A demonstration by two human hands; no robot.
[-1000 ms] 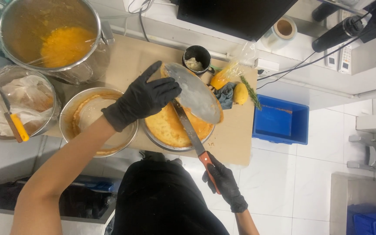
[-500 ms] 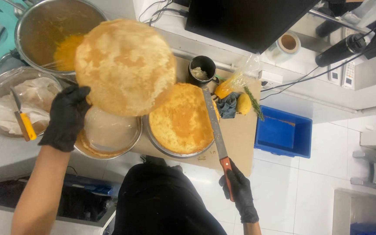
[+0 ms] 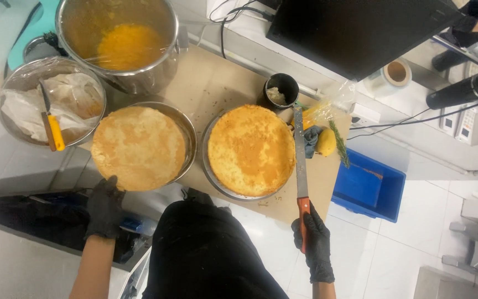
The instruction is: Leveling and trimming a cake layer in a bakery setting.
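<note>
Seen from the head camera, the person's left hand, in a black glove, holds the near edge of a thin round cake layer with its fingers closed on the rim; the layer lies tilted over a round metal pan and overhangs it toward the person. The right hand, also gloved, has its fingers wrapped around the orange handle of a long serrated knife, whose blade lies flat on the desk just beside a second golden cake sitting in its own metal pan. Behind are a large steel pot with yellow cream under plastic film, a steel bowl holding crumpled paper and a yellow-handled knife, a small dark cup, and a lemon with a green sprig. A blue bin stands on the floor. The thin layer, gripped at one edge only, could crack or fold under its own weight, or slip off the pan toward the desk edge. The knife's handle overhangs the desk, so a loosened grip might let it tip off.
</note>
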